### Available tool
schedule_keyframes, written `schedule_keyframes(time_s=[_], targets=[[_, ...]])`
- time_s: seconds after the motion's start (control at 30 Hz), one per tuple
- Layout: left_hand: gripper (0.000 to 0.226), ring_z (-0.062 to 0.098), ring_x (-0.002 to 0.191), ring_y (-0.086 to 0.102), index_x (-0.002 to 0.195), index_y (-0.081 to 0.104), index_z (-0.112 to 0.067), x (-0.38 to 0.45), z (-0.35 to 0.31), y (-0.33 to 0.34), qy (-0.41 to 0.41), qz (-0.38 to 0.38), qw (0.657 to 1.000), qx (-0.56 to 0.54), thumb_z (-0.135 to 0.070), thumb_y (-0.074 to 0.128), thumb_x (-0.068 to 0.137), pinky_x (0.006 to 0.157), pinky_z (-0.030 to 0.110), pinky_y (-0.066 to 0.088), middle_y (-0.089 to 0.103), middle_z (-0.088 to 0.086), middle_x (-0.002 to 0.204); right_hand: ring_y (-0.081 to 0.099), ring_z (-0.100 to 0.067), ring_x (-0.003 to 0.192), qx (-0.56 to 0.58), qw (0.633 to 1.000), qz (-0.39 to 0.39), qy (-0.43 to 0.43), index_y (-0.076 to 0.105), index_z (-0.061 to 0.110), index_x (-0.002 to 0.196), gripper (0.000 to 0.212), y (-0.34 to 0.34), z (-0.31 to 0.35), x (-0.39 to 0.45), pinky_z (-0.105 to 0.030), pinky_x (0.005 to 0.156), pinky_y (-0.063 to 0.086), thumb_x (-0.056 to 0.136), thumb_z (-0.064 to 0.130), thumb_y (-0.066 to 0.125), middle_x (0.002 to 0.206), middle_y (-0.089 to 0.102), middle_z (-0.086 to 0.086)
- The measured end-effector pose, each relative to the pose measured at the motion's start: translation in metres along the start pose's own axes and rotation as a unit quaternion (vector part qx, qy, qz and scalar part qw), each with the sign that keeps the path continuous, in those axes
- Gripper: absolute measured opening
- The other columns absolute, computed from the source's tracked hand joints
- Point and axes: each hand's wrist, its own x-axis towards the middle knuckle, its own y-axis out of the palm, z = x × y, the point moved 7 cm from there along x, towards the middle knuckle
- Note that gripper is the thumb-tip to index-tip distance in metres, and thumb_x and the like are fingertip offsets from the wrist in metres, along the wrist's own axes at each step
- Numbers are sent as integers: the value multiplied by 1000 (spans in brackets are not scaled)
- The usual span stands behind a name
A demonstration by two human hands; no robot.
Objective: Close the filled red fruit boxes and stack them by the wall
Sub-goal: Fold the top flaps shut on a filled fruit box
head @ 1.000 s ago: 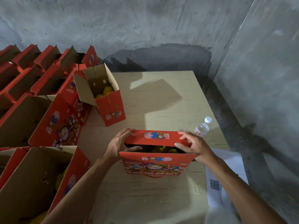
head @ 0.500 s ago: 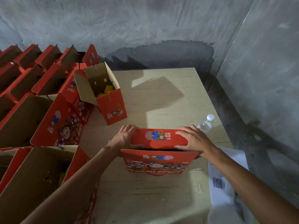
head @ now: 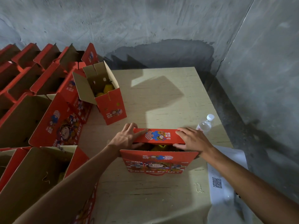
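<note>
On the worktop [head: 161, 97] we see the red fruit box [head: 159, 162]; left hand [head: 125, 138] and right hand [head: 193, 140] each grip its top flap [head: 159, 136], thumbs seemingly beneath, yellow fruit [head: 157, 148] showing inside.

- A pale plywood table [head: 161, 97] sits in the corner, its far edge close to the grey concrete wall [head: 145, 21].
- A clear plastic water bottle [head: 205, 124] with a white cap lies near the table's right edge.
- A white sheet [head: 226, 180], perhaps plastic-wrapped, carries a QR code [head: 217, 182] at the right.
</note>
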Motion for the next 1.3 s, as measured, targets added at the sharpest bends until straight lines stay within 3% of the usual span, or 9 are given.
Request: schedule_keyframes(time_s=[0.1,0.2,0.3,0.4,0.57,0.93,1.13,1.2,1.3], targets=[[74,27,141,23,160,14,-48,1,2,4,-8,2,1000,-2,-70,44,96,98,50,54,23,8,152,60,-16,122,-13,984,126,127,60,24,135,77,5,-18,-5,-36,87,53,85,81,52,139,59,9],[74,26,141,22,160,14,-48,1,3,4,-9,-5,1000,-4,-71,44,96,96,49,55,20,7,153,64,-10,70,11,962,85,260,64,24,87,76,-15,-43,-21,-27,62,47,79,94,36,82,66,11],[73,25,142,20,159,11,-50,1,4,5,-13,0,1000,-5,-70,43,97,98,48,54,18,5,153,52,-10,41,244,909,34,335,57,15,61,72,-20,-53,-34,-20,45,40,94,77,40,50,57,7],[73,26,143,19,159,9,-51,-1,4,7,-18,2,1000,-7,-71,43,97,97,49,54,19,6,153,70,-15,55,480,797,55,362,76,11,77,54,-3,-34,-36,-19,52,50,105,48,49,67,74,-5],[73,25,142,18,158,6,-55,-3,2,6,-26,4,1000,-8,-72,40,96,96,48,55,19,4,153,62,5,65,397,902,39,166,80,10,98,9,7,-10,-31,-16,66,45,92,15,78,81,71,8],[94,32,141,43,146,52,-17,-58,20,-37,-162,-226,959,49,-80,66,77,122,59,15,52,10,147,53,-15,115,231,972,-10,49,75,27,115,35,13,-12,-32,-42,93,50,90,52,73,131,59,6],[56,6,97,71,125,59,-32,-98,33,-28,-283,-272,812,-432,-57,81,81,79,36,62,72,-6,112,47,-10,127,271,961,0,57,75,23,108,56,17,-11,-27,-36,105,40,87,71,56,144,57,4],[36,8,94,73,111,72,-29,-95,20,-28,-233,-274,815,-453,-59,67,93,78,35,60,76,-7,100,43,-6,128,285,956,2,65,74,23,108,54,18,-11,-26,-34,105,38,86,71,59,145,55,7],[61,19,108,73,114,79,-18,-89,12,-16,-184,-211,770,-573,-62,36,106,97,40,57,78,1,112,39,-1,131,298,951,18,83,73,24,110,45,21,-12,-27,-33,106,37,87,62,68,148,51,11]])
